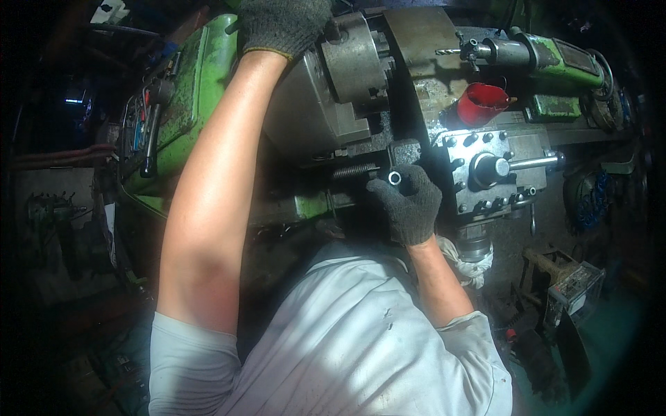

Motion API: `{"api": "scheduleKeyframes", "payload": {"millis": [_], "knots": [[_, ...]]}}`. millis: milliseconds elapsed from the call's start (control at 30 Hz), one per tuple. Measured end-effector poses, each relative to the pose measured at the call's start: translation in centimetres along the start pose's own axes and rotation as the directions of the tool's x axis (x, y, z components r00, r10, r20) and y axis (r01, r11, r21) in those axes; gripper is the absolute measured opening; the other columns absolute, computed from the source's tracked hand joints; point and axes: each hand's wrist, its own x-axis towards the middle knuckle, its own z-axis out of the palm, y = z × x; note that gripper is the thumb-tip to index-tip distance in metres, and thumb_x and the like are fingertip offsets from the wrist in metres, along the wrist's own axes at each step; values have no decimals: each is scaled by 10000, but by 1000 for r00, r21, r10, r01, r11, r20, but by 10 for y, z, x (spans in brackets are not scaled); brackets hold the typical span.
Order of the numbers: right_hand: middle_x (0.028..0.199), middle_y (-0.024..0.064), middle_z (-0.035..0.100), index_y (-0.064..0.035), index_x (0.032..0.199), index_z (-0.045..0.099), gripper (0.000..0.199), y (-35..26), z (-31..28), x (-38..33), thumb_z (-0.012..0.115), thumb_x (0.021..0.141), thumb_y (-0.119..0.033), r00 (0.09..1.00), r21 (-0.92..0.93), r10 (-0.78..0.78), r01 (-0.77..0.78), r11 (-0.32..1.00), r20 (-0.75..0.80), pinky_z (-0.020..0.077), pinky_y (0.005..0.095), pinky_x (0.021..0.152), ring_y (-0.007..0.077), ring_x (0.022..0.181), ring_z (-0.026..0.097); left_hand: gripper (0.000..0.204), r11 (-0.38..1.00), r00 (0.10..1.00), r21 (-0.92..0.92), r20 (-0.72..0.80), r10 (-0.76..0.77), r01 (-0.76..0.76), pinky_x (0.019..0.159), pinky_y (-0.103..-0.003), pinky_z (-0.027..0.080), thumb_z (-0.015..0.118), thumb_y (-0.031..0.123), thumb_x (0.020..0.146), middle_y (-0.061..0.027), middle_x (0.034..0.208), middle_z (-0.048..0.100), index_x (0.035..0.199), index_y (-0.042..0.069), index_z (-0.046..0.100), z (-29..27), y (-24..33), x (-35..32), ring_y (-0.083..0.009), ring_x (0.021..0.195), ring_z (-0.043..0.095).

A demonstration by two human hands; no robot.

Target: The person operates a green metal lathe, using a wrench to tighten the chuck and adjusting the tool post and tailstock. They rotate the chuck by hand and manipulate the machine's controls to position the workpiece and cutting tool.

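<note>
Shirt (347, 333); right hand (408, 202) grips metal piece (395, 172); left hand (284, 26) grip, red cup (472, 107) contents unclear.

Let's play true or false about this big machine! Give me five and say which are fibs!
1. The left hand and right hand are both gloved. True.
2. The right hand is empty. False: it holds a round-ended metal piece.
3. The red cup is left of the chuck. False: it's to the right.
4. The drill bit points toward the picture's left. True.
5. The shirt is bright orange. False: it's pale grey.
</note>
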Motion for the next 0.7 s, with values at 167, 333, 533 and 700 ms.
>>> {"api": "scheduleKeyframes", "payload": {"millis": [167,333,533,700], "knots": [[901,106,730,-6,1048,703,250,12,2,0,826,897,-161,998,20,57,-57,998,5,543,330,754,168,804,671,353,1000,1000,-8,5,-9,9,795,-539,550,483,384,1061,-191,919,724,966,104,676,-4,3,0,-410,895,719],[1012,64,633,6,1105,612,270,41,5,-6,737,892,-100,949,392,285,-315,864,134,519,321,866,159,944,615,311,975,981,122,-29,190,-185,791,-517,553,494,348,1052,-137,927,700,961,119,684,0,-5,-1,-380,915,713],[1014,63,664,-74,1056,589,251,77,10,-14,681,860,51,930,573,315,-366,733,190,577,306,746,173,887,672,337,998,996,1,-70,58,-58,778,-535,547,502,377,1054,-177,892,711,952,106,673,3,-2,-2,-401,877,713],[1035,84,658,-80,1048,569,263,42,4,-13,667,846,57,968,480,204,-251,840,150,580,332,790,192,919,665,371,997,994,-62,-108,31,-38,768,-553,537,506,411,1055,-223,866,712,944,90,656,2,-3,-4,-435,855,707]]}}
